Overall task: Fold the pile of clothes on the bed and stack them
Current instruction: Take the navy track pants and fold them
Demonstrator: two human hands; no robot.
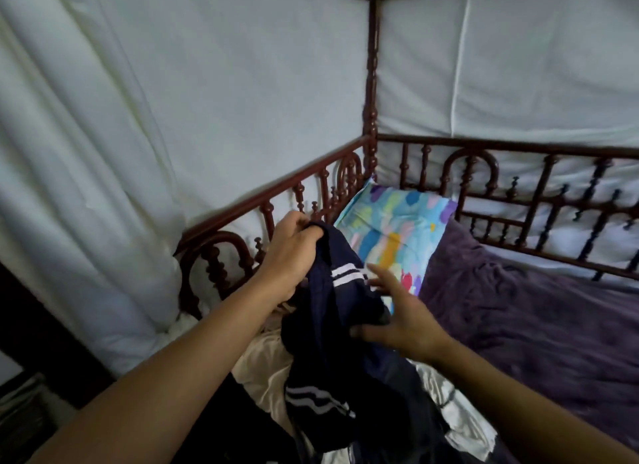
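Observation:
A navy garment with white stripes [340, 328] hangs lifted above the pile of clothes [262, 370] at the near end of the bed. My left hand [294, 252] grips its top edge, fingers curled round the cloth. My right hand [401, 311] is beside the garment's right side, fingers spread and straight, touching the fabric with thumb below it. The pile holds cream, white and dark pieces, partly hidden by the garment and my arms.
A colourful pillow [397, 228] leans in the bed's far corner. A purple blanket [536, 311] covers the mattress to the right. A dark wooden spindle railing [311, 187] runs round the bed, with white curtains [173, 117] behind it.

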